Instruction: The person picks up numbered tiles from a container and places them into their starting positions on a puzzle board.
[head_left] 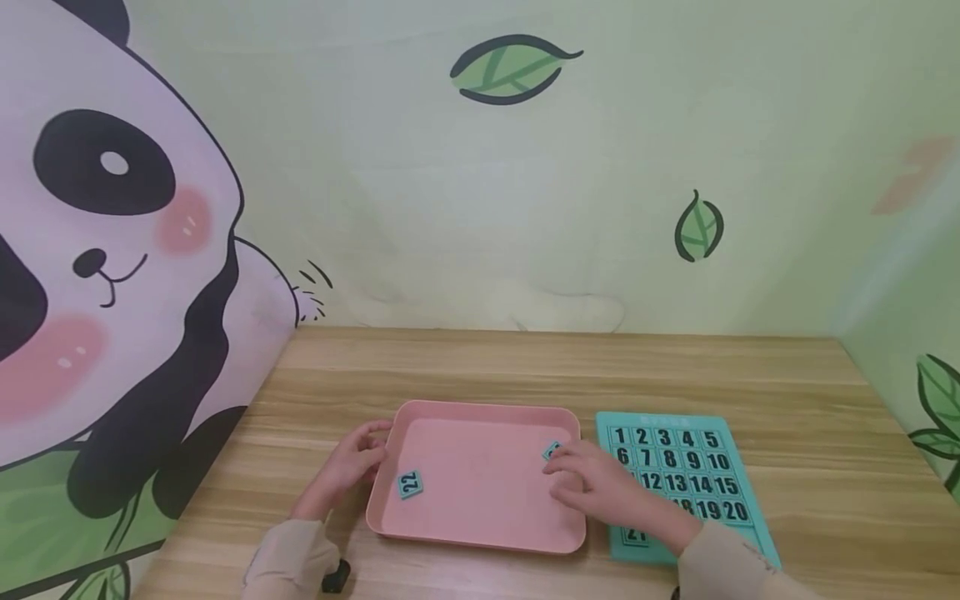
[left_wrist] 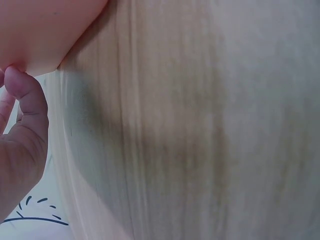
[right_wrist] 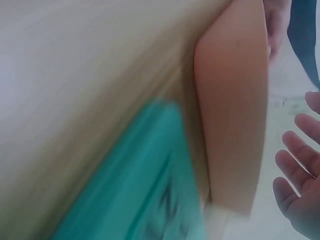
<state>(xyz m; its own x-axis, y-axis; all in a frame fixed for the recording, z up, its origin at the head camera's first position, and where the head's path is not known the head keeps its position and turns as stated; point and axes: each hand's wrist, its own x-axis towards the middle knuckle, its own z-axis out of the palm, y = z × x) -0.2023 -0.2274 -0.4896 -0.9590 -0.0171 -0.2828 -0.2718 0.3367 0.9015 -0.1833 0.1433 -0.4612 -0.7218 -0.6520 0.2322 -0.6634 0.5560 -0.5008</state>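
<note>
In the head view my left hand (head_left: 354, 457) is at the left rim of a pink tray (head_left: 480, 545), its fingers loosely bent. The left wrist view shows a fingertip against the tray's outer wall (left_wrist: 35, 30). Over the tray's right side hovers my right hand (head_left: 592, 479), fingers apart and slightly bent. Its fingertips are right at a teal number tile (head_left: 551, 450), which they partly cover. A second tile marked 22 (head_left: 410, 484) lies tilted inside the tray on the left. The right wrist view shows the right hand (right_wrist: 302, 165) with spread fingers and nothing visible between them.
Right of the tray lies a teal number board (head_left: 752, 500) with rows of numbered tiles; my right forearm covers part of it. Both stand on a wooden table (head_left: 480, 358) before a wall (head_left: 375, 167) printed with a panda and leaves.
</note>
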